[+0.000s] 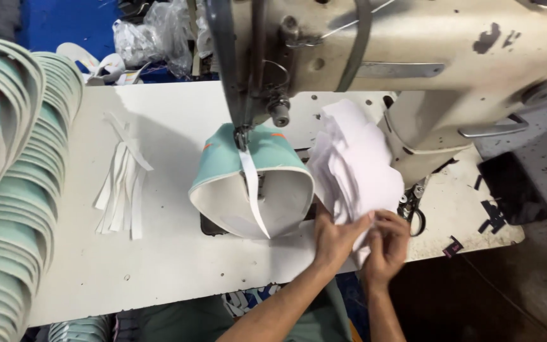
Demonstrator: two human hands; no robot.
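Low and right of centre in the frame, our left hand (333, 237) and right hand (387, 244) were both pinched on the near end of a stack of thin white pieces (356, 164) lying beside the sewing machine (413, 57). We judged them light, limp and prone to slipping apart, best gripped at that bunched end. The mint curved piece (251, 183) sat under the needle.

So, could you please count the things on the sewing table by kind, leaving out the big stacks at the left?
Curved mint and white piece under the needle: 1
Bunch of white strips: 1
Bundle of white pieces that the left hand and right hand grip: 1
Scissors: 1
Total: 4
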